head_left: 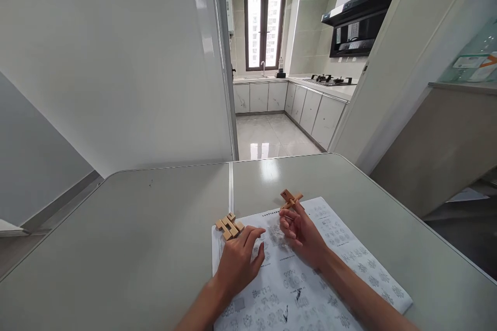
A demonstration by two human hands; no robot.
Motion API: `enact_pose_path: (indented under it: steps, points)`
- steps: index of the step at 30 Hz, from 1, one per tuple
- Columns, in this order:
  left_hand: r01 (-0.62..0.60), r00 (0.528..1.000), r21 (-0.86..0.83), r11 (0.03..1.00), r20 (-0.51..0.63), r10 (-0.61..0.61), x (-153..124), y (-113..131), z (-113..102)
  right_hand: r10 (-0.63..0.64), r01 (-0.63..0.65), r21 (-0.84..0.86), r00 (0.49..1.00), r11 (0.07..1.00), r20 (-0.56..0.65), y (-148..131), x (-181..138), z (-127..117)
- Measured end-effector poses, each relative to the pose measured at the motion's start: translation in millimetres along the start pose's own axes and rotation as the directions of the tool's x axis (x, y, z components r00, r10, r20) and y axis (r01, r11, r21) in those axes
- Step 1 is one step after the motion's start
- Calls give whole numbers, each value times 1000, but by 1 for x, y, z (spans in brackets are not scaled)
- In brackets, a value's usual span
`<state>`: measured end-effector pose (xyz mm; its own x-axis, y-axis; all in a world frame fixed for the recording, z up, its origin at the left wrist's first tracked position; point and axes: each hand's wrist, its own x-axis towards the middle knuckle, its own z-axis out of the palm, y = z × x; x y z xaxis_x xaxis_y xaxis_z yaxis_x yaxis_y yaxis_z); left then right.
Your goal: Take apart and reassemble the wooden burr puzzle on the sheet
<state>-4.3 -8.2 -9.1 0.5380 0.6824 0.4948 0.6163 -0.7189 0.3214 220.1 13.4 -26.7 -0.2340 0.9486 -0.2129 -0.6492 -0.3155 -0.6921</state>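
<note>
My right hand (301, 232) is turned partly palm up over the upper part of a printed sheet (287, 274). Its fingers are curled, and at their tips are crossed wooden puzzle pieces (288, 196), one marked with a dark numeral; the fingers partly cover them. Thumb and fingers apart, my left hand (240, 256) rests over the sheet's left side with nothing in it. Just beyond its knuckles lies a small group of notched wooden puzzle blocks (228, 226), at the sheet's upper left corner. One of these also bears a numeral.
The pale table (135, 248) has a seam running away from me. Rows of small diagrams cover the sheet. Past the table's far edge, a doorway opens on a kitchen with white cabinets (258, 96) and a stove (330, 80). A wall stands at left, a ledge with plastic bottles (473, 62) at right.
</note>
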Motion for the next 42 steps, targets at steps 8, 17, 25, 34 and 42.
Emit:
enact_pose_path:
  steps: [8, 17, 25, 34, 42]
  points:
    - [-53, 998, 1, 999, 36, 53, 0, 2, 5, -77, 76, -49, 997, 996, -31, -1, 10, -15]
    - [-53, 999, -18, 998, 8, 53, 1, 1, 1, -59, 51, -139, 997, 989, -55, 0, -2, 2]
    - [-43, 999, -3, 999, 17, 43, 2, 0, -1, -78, 112, -367, 991, 923, 106, 8, -10, 18]
    - [138, 989, -187, 973, -32, -147, -1, -2, 0, -112, 224, -567, 968, 792, 226, 17, -17, 18]
    - [342, 900, -557, 757, -37, -434, 3, 2, -5, -202, 375, -773, 927, 511, 316, 24, -22, 19]
